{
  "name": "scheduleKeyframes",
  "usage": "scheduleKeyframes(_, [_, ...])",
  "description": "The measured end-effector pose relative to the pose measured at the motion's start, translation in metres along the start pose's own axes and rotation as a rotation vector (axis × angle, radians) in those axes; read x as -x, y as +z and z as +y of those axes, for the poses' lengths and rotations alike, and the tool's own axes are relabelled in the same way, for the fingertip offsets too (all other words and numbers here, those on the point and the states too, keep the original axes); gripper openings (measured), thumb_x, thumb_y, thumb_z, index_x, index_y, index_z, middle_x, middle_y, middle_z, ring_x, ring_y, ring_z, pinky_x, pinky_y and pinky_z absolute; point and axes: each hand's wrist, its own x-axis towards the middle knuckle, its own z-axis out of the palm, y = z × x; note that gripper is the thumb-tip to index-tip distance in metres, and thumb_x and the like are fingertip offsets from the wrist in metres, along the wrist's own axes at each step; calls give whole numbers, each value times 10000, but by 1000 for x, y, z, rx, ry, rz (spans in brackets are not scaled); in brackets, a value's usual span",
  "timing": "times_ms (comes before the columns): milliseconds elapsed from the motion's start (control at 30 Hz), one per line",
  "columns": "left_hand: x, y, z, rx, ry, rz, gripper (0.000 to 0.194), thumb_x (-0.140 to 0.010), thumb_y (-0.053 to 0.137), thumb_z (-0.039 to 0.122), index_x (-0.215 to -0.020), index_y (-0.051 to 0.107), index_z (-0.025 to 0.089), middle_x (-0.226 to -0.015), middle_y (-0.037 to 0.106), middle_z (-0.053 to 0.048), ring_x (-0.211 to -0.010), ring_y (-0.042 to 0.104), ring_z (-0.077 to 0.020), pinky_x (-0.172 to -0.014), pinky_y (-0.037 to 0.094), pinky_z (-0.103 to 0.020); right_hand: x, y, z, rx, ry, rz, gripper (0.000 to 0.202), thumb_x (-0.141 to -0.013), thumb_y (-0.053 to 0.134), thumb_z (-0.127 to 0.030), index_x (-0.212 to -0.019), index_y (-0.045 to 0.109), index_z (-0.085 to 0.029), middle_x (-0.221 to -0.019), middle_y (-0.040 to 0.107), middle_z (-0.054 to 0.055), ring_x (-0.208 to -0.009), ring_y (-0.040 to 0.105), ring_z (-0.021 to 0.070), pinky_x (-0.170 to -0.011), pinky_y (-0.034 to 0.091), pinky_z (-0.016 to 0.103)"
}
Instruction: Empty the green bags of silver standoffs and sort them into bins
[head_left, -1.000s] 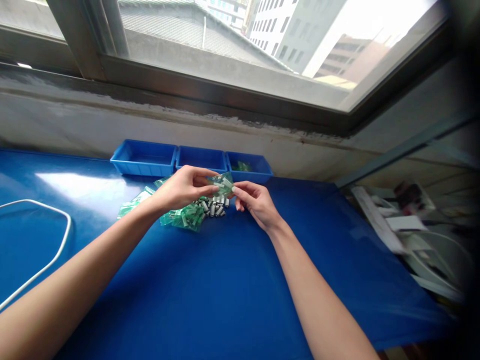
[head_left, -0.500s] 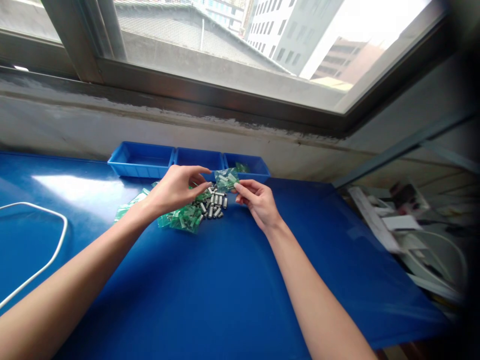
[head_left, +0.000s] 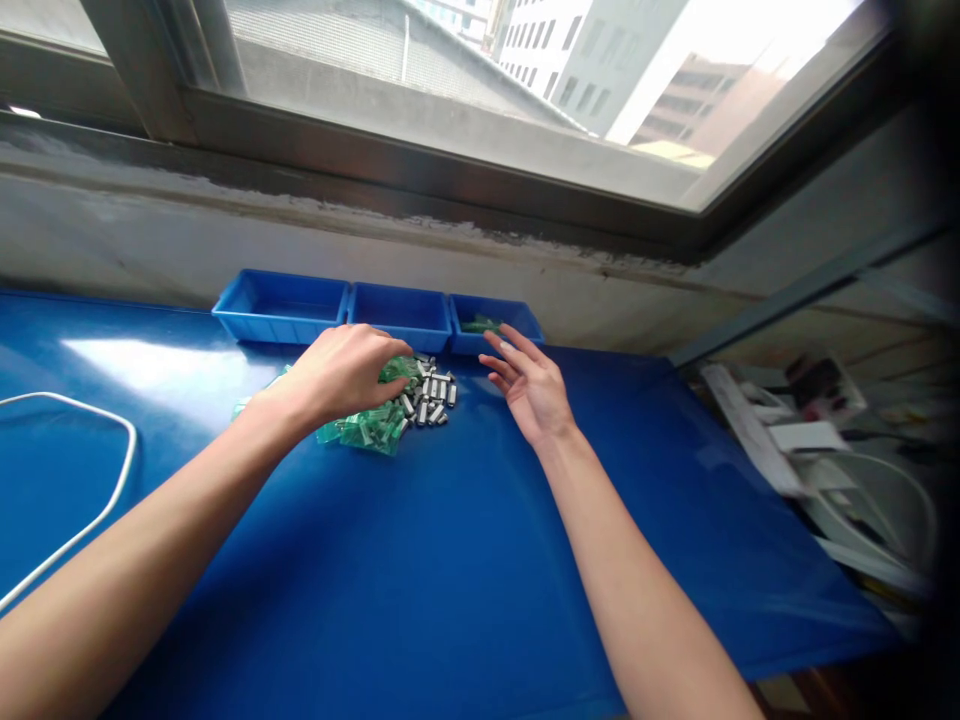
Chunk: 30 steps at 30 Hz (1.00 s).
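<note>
- We see the left hand [head_left: 345, 365] arched over the green plastic bags [head_left: 367, 430], its thumb and forefinger parted; whether a fingertip touches the film, we cannot tell.
- Our right hand [head_left: 531, 385] grips nothing that we can see: its fingers fan loosely apart, palm turned inward, just in front of the right bin [head_left: 487, 306].
- Inside that bin lies some green packet material [head_left: 480, 324], low against the floor.
- We take the bags and the small metal pieces [head_left: 437, 390] to be heaped side by side so that both lie within easy reach of either hand.
- The left bin [head_left: 285, 328] and the middle bin [head_left: 401, 334] line up with the right one near the wall, probably to leave the near tabletop [head_left: 435, 560] free for our forearms.
- As for materials, we find thin, crinkled, see-through green film; short, silvery, blocky pieces with dark parts, too small to identify; smooth blue bins with sloping sides; and a glossy blue table surface.
- A smooth white cable [head_left: 133, 440] bends across our left side, well apart from the heap.
</note>
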Motion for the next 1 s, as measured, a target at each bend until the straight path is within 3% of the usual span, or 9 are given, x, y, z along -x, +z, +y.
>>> scheduleKeyframes(200, [-3, 0, 1, 193, 16, 179, 333, -958, 533, 352, -1070, 792, 177, -1011, 785, -117, -943, 735, -251, -856, 547, -324, 2, 2, 0, 55, -12, -36, 289, -753, 781, -306, -1033, 739, -251, -1037, 794, 26, -728, 723, 126, -593, 544, 198])
scheduleKeyframes(367, [-6, 4, 9, 538, -67, 344, 333, -909, 638, 432, -922, 800, 141, -907, 787, -97, -795, 716, -200, -732, 550, -281, 9, 8, 2, 174, -61, -190, 279, -786, 799, -410, -986, 759, -220, -933, 785, 51, -688, 686, 132, -599, 524, 231])
scheduleKeyframes(500, [-6, 6, 18, 831, -218, 287, 410, -836, 721, 514, -843, 783, 108, -776, 770, -100, -688, 703, -193, -600, 530, -255, 17, 16, 1, 210, -27, -338, 333, -791, 804, -466, -1004, 759, -214, -882, 769, 43, -631, 661, 130, -546, 488, 244])
scheduleKeyframes(700, [-6, 8, 21, 1022, -271, 222, 462, -774, 775, 553, -854, 768, 99, -768, 768, -108, -680, 724, -215, -588, 546, -262, 19, 18, 4, 198, -55, -370, 269, -728, 879, -359, -874, 729, -190, -695, 716, 1, -586, 657, 123, -523, 462, 226])
scheduleKeyframes(900, [-7, 11, 24, 1024, -257, 205, 494, -789, 742, 597, -835, 749, 105, -764, 764, -102, -675, 724, -215, -580, 532, -249, 19, 20, 5, 164, 4, -325, 365, -635, 931, -356, -851, 684, -195, -708, 718, -10, -630, 688, 146, -566, 509, 241])
scheduleKeyframes(1000, [-6, 12, 21, 858, -215, 213, 475, -861, 663, 589, -846, 761, 125, -774, 768, -93, -699, 723, -211, -616, 528, -253, 17, 19, 6, 161, 1, -267, 377, -616, 938, -360, -851, 692, -197, -717, 723, -11, -631, 688, 142, -588, 532, 247])
